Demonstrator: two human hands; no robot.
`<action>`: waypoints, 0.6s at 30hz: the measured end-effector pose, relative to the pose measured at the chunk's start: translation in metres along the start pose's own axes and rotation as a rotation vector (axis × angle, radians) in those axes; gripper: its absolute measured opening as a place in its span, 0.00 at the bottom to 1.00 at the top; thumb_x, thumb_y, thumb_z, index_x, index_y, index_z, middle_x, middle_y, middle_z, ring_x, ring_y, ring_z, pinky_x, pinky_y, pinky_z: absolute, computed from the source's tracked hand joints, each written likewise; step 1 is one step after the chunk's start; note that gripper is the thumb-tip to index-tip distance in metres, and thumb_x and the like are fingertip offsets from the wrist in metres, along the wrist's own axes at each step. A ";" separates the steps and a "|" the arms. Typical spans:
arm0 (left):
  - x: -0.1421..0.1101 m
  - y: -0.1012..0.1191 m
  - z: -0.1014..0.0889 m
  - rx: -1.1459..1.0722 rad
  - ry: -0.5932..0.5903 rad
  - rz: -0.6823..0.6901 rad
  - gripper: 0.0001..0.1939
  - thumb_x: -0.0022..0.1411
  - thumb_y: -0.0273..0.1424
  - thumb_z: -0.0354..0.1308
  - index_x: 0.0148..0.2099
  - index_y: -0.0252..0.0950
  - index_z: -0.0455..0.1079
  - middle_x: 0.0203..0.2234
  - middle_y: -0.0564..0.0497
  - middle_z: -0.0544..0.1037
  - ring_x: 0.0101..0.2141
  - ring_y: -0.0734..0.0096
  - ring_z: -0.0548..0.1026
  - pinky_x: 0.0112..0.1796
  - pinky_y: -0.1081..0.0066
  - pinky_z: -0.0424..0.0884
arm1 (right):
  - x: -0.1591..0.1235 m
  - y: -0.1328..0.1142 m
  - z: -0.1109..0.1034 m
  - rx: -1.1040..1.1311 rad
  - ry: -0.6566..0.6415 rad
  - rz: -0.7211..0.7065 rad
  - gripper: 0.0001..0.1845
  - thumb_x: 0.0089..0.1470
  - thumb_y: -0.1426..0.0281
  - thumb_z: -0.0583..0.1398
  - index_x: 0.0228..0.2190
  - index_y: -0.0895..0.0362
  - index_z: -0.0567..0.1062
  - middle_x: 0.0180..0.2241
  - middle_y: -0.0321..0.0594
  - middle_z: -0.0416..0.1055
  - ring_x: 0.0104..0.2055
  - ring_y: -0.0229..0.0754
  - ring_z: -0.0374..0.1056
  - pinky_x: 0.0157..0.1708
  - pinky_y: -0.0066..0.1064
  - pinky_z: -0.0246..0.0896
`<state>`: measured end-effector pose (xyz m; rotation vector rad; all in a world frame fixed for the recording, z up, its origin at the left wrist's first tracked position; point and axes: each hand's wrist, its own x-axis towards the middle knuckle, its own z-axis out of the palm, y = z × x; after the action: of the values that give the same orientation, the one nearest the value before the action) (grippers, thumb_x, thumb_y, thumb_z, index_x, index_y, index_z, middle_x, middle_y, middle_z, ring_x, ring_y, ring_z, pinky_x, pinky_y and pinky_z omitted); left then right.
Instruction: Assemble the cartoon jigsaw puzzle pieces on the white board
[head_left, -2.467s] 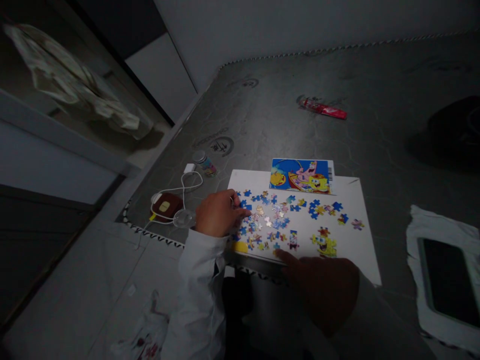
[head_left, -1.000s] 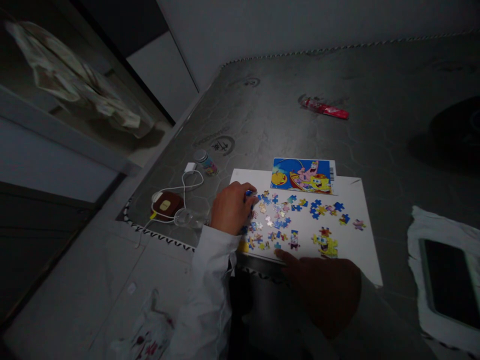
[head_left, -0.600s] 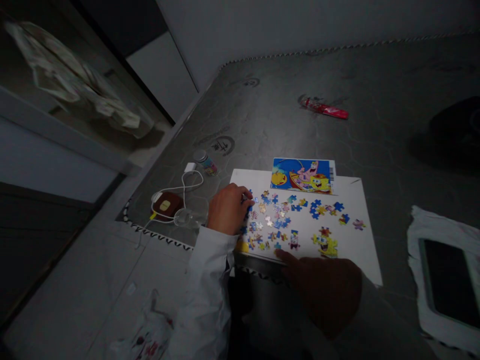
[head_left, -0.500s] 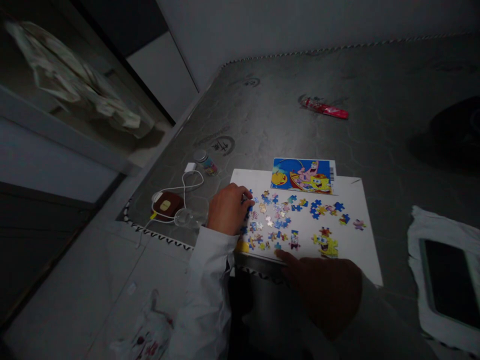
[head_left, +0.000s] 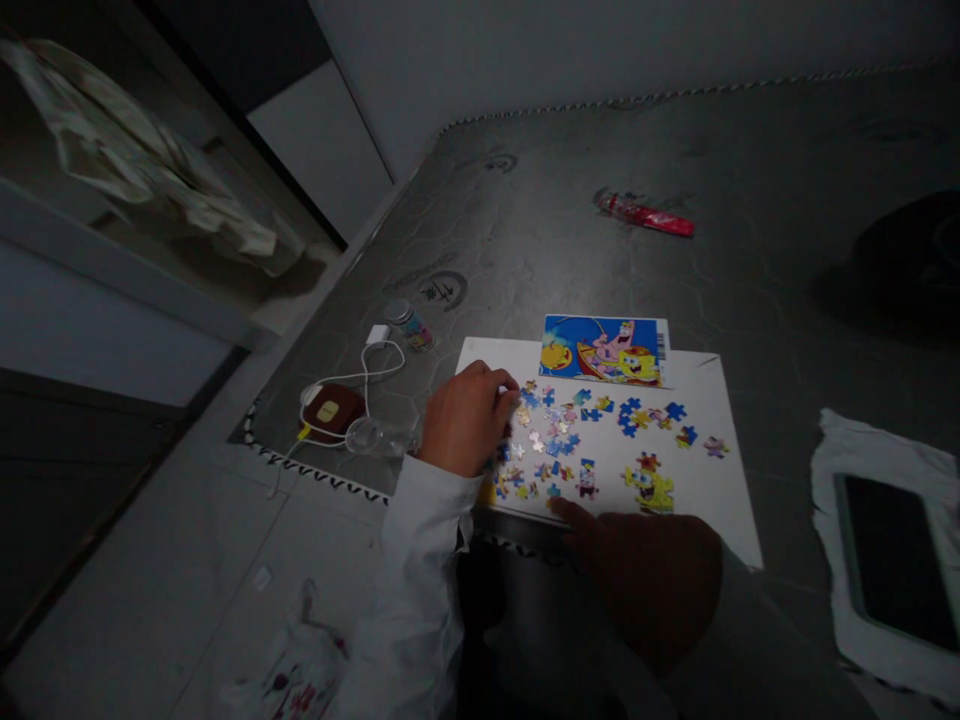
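Observation:
Over the left end of a white board (head_left: 694,480), my left hand (head_left: 466,418) has its thumb and index finger pinched together. Whether a piece is between the fingertips is hidden. Loose jigsaw puzzle pieces (head_left: 536,440) lie just right of it, and some are covered by the hand. My right hand (head_left: 651,572), dark in shadow, rests at the board's near edge. Its index finger stretches out to touch a small teal and yellow puzzle piece (head_left: 553,493); the other fingers are hard to see. Joined yellow pieces (head_left: 651,488) lie above this hand. A cartoon picture card (head_left: 604,350) lies along the far edge.
Left of the board are a clear plastic bottle (head_left: 379,437), a brown box (head_left: 334,412) with a white cable, and a small jar (head_left: 409,325). A phone (head_left: 900,560) lies on white cloth at right. Farther back is a red wrapper (head_left: 649,214).
My left hand has shifted slightly right and away from me, its fingertips now nearer the upper loose pieces. My right hand stays in place with its fingertip on the same piece.

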<state>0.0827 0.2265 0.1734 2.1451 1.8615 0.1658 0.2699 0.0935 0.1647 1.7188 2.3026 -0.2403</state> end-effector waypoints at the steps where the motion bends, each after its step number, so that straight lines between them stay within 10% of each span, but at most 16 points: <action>1: 0.000 0.001 0.001 0.002 -0.008 0.022 0.11 0.80 0.34 0.64 0.55 0.44 0.88 0.50 0.45 0.86 0.47 0.57 0.84 0.47 0.62 0.75 | 0.000 0.000 0.001 0.006 0.010 0.002 0.23 0.76 0.67 0.61 0.62 0.31 0.85 0.35 0.36 0.88 0.35 0.47 0.86 0.31 0.35 0.61; 18: 0.000 0.002 -0.001 0.161 -0.183 0.110 0.22 0.86 0.37 0.51 0.67 0.49 0.85 0.49 0.43 0.82 0.44 0.57 0.83 0.42 0.62 0.74 | -0.001 0.001 0.007 0.000 0.047 0.011 0.21 0.76 0.64 0.61 0.61 0.32 0.86 0.31 0.38 0.86 0.34 0.48 0.85 0.31 0.37 0.66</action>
<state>0.0844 0.2263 0.1753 2.2833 1.7067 -0.1581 0.2715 0.0913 0.1581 1.7547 2.3257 -0.1990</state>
